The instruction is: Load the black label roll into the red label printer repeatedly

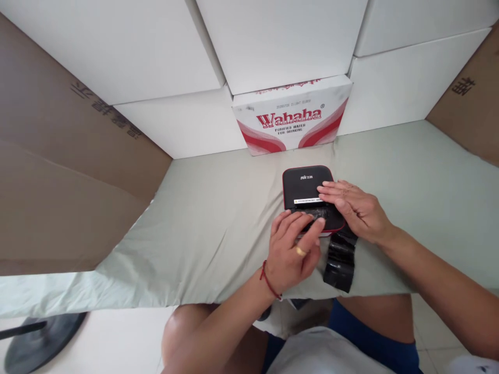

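A flat black case (307,187) with rounded corners and red edging lies on the cloth-covered table. It has white lettering and a white label strip across its middle. Below the label a glossy dark band, like black tape, runs across the case. My left hand (292,246) rests on the near left part of the case, fingers apart and slightly bent over the band. My right hand (356,208) lies along the right side, fingers stretched onto the top. From under the case's near right corner, a shiny black strip (340,262) trails toward the table's front edge.
A red-and-white Wahaha water carton (292,122) stands behind the case against large white boxes (280,41). Brown cardboard (70,171) walls the left, and another cardboard panel (468,98) the right. Wrinkles run through the pale green tablecloth (202,218).
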`<state>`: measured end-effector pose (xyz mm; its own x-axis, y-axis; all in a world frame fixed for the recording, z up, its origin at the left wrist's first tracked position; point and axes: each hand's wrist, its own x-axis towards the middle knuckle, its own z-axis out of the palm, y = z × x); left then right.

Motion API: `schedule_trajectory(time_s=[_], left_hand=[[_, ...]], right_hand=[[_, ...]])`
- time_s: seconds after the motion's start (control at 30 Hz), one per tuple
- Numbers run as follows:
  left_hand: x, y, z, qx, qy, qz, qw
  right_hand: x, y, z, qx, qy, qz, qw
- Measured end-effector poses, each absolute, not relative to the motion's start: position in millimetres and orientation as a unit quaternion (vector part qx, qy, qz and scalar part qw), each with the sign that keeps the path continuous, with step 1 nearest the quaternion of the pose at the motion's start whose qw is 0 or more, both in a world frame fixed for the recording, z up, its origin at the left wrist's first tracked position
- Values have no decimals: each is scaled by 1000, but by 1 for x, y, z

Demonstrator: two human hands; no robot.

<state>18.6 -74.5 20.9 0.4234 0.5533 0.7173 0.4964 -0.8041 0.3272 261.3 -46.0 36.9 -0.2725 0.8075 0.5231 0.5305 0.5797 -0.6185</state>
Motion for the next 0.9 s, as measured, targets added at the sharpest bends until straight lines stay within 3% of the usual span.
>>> schedule_trajectory(time_s=[0.23, 0.47, 0.53, 0.73, 0.9], left_hand=[[-11, -44, 25, 775, 402, 455, 177], [-12, -34, 29, 793, 395, 444, 134], [-11, -31, 30, 767, 407, 460, 186], [-10, -19, 17, 590, 365, 546, 470], [-2, -14, 9, 510, 370, 522, 575]], right_hand=[[252, -45, 32, -406, -756, 159, 488], [252, -44, 30, -400, -761, 145, 490], [252, -46, 30, -392, -768, 133, 489], [249, -64, 34, -329, -808, 37, 487], [250, -75, 39, -331, -810, -21, 484]])
